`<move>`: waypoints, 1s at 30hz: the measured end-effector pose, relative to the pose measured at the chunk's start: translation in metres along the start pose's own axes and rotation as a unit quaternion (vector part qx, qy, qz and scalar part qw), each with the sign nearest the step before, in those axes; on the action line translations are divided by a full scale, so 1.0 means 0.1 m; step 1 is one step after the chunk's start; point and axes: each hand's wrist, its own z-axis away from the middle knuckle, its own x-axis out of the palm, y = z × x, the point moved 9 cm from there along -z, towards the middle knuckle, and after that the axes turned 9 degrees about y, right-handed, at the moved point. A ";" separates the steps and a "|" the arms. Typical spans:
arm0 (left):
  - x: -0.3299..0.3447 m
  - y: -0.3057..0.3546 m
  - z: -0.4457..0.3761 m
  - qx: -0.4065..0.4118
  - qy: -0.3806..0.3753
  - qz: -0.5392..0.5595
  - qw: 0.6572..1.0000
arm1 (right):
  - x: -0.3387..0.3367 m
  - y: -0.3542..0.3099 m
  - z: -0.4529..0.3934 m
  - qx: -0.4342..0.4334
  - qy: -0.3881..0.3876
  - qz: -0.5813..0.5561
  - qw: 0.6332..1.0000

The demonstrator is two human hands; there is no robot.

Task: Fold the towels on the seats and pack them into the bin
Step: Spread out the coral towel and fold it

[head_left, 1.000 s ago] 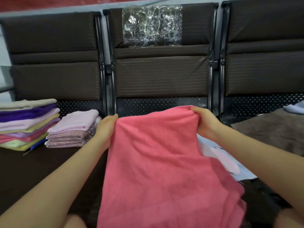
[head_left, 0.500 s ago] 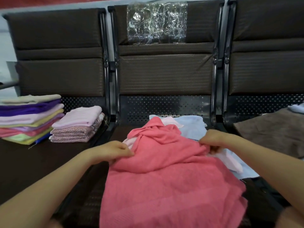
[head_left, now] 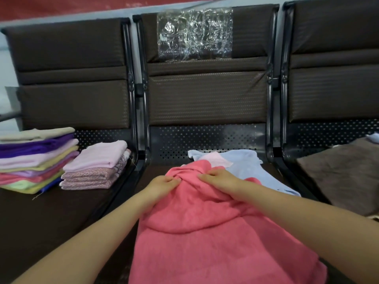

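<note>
A coral pink towel (head_left: 215,232) lies bunched on the middle seat and hangs over its front edge. My left hand (head_left: 162,184) and my right hand (head_left: 217,178) sit close together on its far, crumpled end, fingers curled into the cloth. Behind it lie a light blue towel (head_left: 246,167) and a pale pink cloth (head_left: 217,159). On the left seat stand two folded stacks: a tall multicoloured one (head_left: 34,158) and a smaller pink one (head_left: 96,167). No bin is in view.
A row of dark brown seats (head_left: 205,99) with black metal frames fills the view. A brown towel (head_left: 344,173) lies on the right seat. Clear plastic film (head_left: 194,31) sticks to the middle backrest. The front of the left seat (head_left: 41,218) is bare.
My hands have lowered the pink towel from held up and spread wide down onto the seat, and have moved together at its middle, bunching the top edge.
</note>
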 end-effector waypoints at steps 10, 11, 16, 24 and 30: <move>-0.53 0.52 0.12 0.105 0.142 0.217 0.960 | -0.93 -0.03 0.04 0.016 0.222 -0.194 0.956; -0.57 0.54 0.15 0.111 0.151 0.220 0.957 | -1.01 -0.02 0.04 0.014 0.243 -0.197 0.950; -0.56 0.58 0.24 0.149 0.161 0.179 0.959 | -1.25 0.12 0.07 0.011 0.306 -0.148 0.940; -0.62 0.40 0.18 0.132 0.173 0.145 0.965 | -0.80 -0.10 0.19 -0.110 0.074 0.065 0.989; -0.85 0.30 0.17 0.123 0.231 0.127 0.957 | -1.16 -0.06 0.06 -0.045 0.198 -0.118 0.972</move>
